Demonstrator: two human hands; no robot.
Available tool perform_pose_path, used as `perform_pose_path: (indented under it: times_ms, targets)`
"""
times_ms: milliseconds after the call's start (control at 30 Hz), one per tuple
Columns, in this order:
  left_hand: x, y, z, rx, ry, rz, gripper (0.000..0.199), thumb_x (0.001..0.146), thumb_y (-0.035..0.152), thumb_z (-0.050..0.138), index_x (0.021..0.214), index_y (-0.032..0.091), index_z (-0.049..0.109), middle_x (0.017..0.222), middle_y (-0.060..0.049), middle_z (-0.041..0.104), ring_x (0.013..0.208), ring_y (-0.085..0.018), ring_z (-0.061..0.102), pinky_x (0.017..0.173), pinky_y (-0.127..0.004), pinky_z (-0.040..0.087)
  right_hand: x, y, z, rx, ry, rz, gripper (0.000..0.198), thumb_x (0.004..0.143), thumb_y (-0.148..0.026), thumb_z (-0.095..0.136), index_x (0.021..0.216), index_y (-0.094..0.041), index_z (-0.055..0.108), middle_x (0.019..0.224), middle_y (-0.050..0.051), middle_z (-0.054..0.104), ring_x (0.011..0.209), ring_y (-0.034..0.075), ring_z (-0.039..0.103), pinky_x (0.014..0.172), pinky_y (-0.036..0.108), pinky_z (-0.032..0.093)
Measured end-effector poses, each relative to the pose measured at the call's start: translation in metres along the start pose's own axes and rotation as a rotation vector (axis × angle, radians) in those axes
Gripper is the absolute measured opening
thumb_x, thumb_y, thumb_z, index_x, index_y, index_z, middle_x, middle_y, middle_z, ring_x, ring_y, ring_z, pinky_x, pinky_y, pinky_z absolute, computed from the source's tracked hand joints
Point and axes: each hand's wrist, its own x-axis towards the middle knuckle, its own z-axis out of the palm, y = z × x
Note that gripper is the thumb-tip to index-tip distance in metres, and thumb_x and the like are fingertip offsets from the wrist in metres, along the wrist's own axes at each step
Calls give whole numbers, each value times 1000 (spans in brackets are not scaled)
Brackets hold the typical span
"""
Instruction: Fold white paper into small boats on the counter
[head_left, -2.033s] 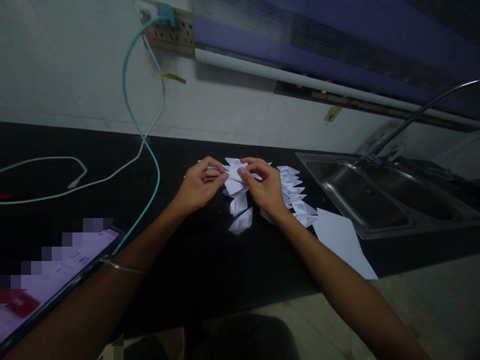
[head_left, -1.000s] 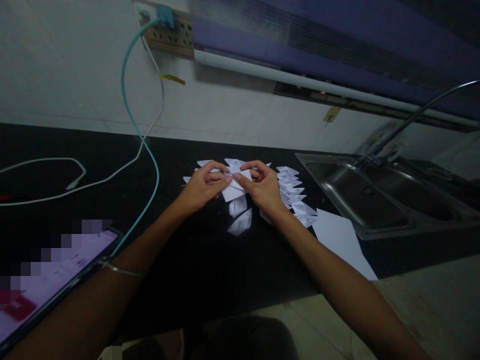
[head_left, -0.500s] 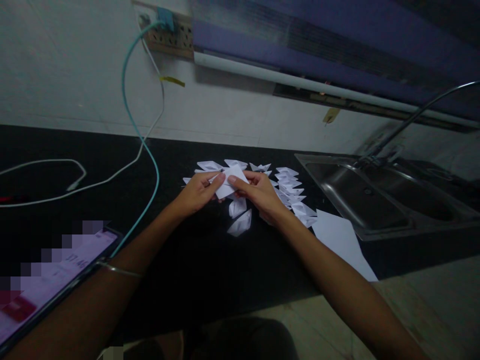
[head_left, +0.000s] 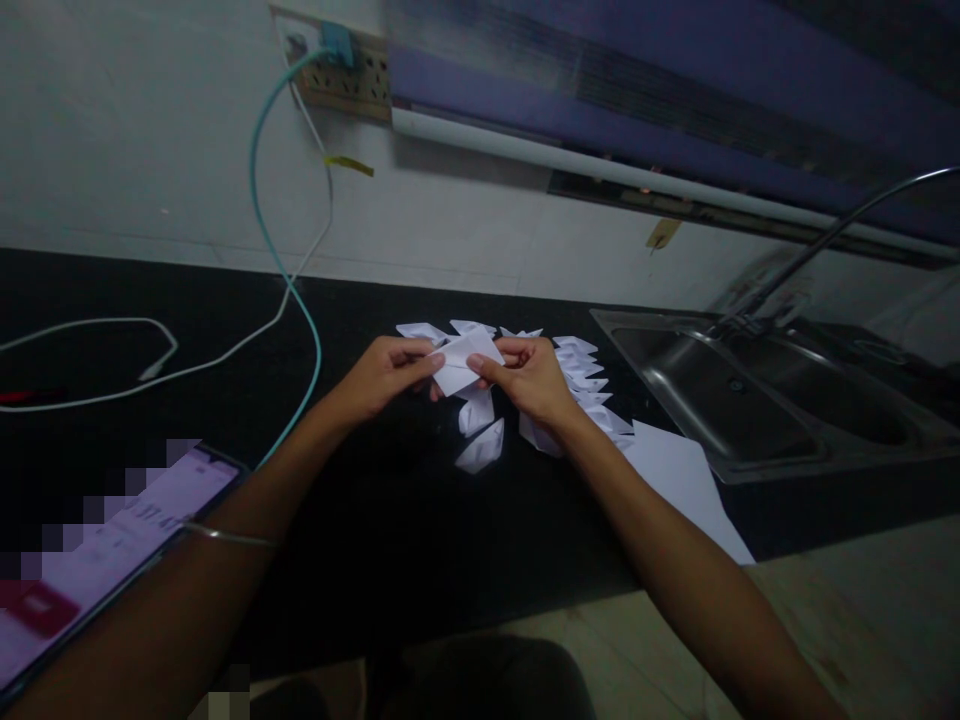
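A small folded piece of white paper (head_left: 460, 376) is held above the black counter between both hands. My left hand (head_left: 388, 378) pinches its left side, thumb on top. At its right side my right hand (head_left: 534, 378) grips it, thumb pressed on the face and fingers behind. Just below lie two folded white paper pieces (head_left: 482, 448) on the counter. Behind and right of my hands, several folded paper boats (head_left: 581, 368) stand in rows, partly hidden by my hands. A stack or sheet of plain white paper (head_left: 679, 475) lies beside my right forearm.
A metal sink (head_left: 694, 372) with a curved tap (head_left: 832, 235) is set in the counter at right. On the left, a lit phone (head_left: 142, 530) lies by my forearm. A teal cable (head_left: 259, 170) runs down from the wall socket (head_left: 367, 80); a white cable (head_left: 225, 352) crosses the counter.
My hands have moved slightly apart, and the paper between them has turned and now shows a crease or edge across it. The folded pieces on the counter have not moved.
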Motion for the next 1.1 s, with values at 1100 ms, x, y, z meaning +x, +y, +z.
perform_pose_path:
  times_ms: [1100]
  targets:
    - [6,-2,17,-253,275,-166,25,73,33,81,78,12,70,79,-14,78,56,-18,71,34,-19,40,-4,-5,12,176,121,127,35,75,-49,77,90,-18,71,82,7,75,54,12,62,45,25,43]
